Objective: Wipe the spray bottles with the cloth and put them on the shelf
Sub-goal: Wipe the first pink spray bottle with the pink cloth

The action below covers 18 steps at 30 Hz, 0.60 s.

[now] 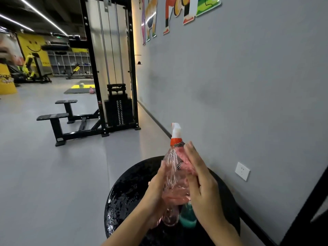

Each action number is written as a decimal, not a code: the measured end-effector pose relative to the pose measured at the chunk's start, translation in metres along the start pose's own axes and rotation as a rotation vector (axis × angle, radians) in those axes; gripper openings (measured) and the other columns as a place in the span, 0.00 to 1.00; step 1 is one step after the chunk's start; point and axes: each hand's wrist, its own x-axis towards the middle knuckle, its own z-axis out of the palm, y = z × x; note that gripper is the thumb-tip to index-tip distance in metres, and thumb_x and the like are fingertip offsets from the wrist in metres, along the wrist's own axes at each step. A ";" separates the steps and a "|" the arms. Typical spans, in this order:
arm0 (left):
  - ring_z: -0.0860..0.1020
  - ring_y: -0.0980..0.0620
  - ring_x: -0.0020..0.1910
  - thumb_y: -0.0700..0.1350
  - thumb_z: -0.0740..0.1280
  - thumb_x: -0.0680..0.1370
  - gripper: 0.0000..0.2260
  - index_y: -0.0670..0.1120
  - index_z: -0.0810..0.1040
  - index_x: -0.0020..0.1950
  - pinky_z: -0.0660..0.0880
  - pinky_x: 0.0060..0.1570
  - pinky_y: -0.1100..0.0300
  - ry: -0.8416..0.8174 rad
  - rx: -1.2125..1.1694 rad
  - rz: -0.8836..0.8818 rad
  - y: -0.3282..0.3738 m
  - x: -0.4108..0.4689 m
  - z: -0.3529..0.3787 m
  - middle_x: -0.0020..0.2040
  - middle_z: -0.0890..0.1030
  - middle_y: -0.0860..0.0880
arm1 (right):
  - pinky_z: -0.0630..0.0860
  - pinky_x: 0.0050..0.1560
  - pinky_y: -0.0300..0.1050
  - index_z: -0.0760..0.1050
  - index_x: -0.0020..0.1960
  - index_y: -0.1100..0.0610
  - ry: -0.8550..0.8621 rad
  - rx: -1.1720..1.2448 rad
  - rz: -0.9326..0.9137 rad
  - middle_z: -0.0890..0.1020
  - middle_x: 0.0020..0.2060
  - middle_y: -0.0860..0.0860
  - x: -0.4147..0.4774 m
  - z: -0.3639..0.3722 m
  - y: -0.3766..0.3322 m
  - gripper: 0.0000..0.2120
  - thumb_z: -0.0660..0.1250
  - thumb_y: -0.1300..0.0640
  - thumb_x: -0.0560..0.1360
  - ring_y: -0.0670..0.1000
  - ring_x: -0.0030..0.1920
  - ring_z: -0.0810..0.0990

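While your left hand (156, 189) clamps its grip round the pink spray bottle (172, 168) above the black worktop (127, 189), your right hand (200, 180) lies flat, fingers straight, pressing the cloth (184, 156) against its shoulder. A teal bottle (187, 217) sits just below.

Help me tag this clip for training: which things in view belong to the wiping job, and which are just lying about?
Job: pink spray bottle, gripped by left hand; pink cloth, pressed on it by right hand; teal bottle on the black table.
Lying about: cable machine, bench, wall socket.
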 end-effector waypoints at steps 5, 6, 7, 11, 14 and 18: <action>0.85 0.48 0.45 0.67 0.52 0.72 0.30 0.52 0.73 0.67 0.81 0.39 0.55 -0.038 -0.001 0.023 0.003 -0.005 0.005 0.49 0.86 0.46 | 0.54 0.77 0.55 0.51 0.79 0.49 -0.190 -0.210 -0.084 0.51 0.78 0.40 -0.011 -0.009 -0.011 0.27 0.52 0.53 0.81 0.47 0.78 0.47; 0.85 0.48 0.49 0.67 0.51 0.73 0.29 0.54 0.73 0.66 0.81 0.41 0.54 -0.043 -0.005 0.029 0.002 -0.007 0.006 0.52 0.85 0.47 | 0.52 0.77 0.58 0.50 0.79 0.50 -0.214 -0.262 -0.080 0.49 0.78 0.41 -0.015 -0.010 -0.014 0.27 0.51 0.51 0.81 0.47 0.78 0.46; 0.84 0.48 0.53 0.67 0.51 0.73 0.28 0.56 0.73 0.66 0.81 0.43 0.54 -0.042 -0.010 0.025 0.003 -0.011 0.007 0.55 0.85 0.47 | 0.49 0.77 0.58 0.48 0.79 0.51 -0.224 -0.324 -0.085 0.47 0.79 0.42 -0.019 -0.009 -0.018 0.28 0.50 0.49 0.81 0.47 0.79 0.44; 0.83 0.50 0.56 0.67 0.48 0.74 0.30 0.54 0.73 0.67 0.82 0.50 0.54 -0.051 -0.012 -0.003 0.002 -0.021 0.011 0.59 0.83 0.48 | 0.44 0.74 0.55 0.44 0.79 0.52 -0.215 -0.476 -0.100 0.45 0.79 0.45 -0.027 -0.002 -0.033 0.27 0.43 0.50 0.82 0.48 0.79 0.43; 0.81 0.54 0.58 0.67 0.47 0.76 0.27 0.58 0.73 0.68 0.81 0.47 0.58 -0.041 -0.016 -0.008 -0.001 -0.026 0.013 0.63 0.81 0.52 | 0.44 0.77 0.55 0.43 0.79 0.51 -0.174 -0.513 -0.043 0.43 0.79 0.43 -0.018 0.001 -0.037 0.26 0.42 0.50 0.83 0.47 0.78 0.40; 0.82 0.55 0.56 0.64 0.47 0.79 0.22 0.61 0.75 0.63 0.81 0.46 0.58 -0.046 -0.022 0.010 -0.001 -0.029 0.015 0.59 0.83 0.55 | 0.51 0.77 0.57 0.42 0.79 0.51 -0.136 -0.549 -0.028 0.43 0.79 0.43 -0.012 0.005 -0.041 0.25 0.43 0.50 0.84 0.46 0.78 0.40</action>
